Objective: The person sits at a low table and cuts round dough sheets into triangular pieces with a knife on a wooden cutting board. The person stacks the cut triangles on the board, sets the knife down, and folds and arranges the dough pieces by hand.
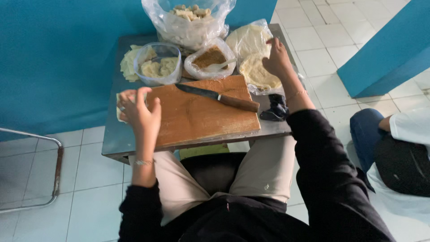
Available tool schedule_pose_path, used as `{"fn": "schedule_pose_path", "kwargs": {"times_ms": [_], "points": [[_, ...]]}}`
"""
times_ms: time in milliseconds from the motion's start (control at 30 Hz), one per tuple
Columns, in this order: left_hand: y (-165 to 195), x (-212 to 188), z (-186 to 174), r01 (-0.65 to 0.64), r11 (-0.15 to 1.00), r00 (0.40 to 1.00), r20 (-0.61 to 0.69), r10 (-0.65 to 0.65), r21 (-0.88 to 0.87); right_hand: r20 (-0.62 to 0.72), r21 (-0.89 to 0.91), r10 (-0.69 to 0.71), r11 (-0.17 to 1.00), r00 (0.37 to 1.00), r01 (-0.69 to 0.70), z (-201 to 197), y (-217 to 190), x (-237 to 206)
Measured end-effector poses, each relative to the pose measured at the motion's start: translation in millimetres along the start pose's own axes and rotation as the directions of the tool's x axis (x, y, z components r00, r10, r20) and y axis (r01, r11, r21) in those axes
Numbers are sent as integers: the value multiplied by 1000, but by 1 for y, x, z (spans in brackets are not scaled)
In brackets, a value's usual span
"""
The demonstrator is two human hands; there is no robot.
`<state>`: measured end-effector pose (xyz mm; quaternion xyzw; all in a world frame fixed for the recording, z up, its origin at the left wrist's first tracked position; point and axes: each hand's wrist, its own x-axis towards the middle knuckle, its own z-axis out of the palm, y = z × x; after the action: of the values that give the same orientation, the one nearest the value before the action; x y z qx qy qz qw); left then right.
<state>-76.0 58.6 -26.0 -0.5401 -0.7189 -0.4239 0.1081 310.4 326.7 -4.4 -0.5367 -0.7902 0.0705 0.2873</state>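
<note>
A small steel table point(117, 139) stands on white floor tiles against a teal wall. Nearest lies a wooden cutting board point(201, 114) with a knife point(218, 97) across it. The left hand point(138, 111) curls over a pale wrapper sheet point(119, 112) at the board's left edge — fingers bent on it. Farther back, the right hand point(277, 58) presses, fingers together, on a bagged stack of round wrappers point(251, 54) — beside a tub of brown filling point(209, 58) and a clear bowl point(157, 62)
</note>
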Motion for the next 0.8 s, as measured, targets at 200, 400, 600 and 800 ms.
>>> {"fn": "schedule_pose_path", "kwargs": {"times_ms": [200,400,600,800], "points": [[42,-17,-10,-43,993,999,-5,43,-110,212,-159,188,975,959,-156,8,22,10],[57,-16,-13,-139,967,990,-12,140,-215,227,-340,73,940,971,9,-25,13,8],[74,-8,3,-36,803,970,171,170,-595,80,-203,-260,941,962,271,-86,-33,-1],[96,-9,29,427,257,859,477,184,-867,-19,273,-445,859,895,433,-127,-129,-31]]}}
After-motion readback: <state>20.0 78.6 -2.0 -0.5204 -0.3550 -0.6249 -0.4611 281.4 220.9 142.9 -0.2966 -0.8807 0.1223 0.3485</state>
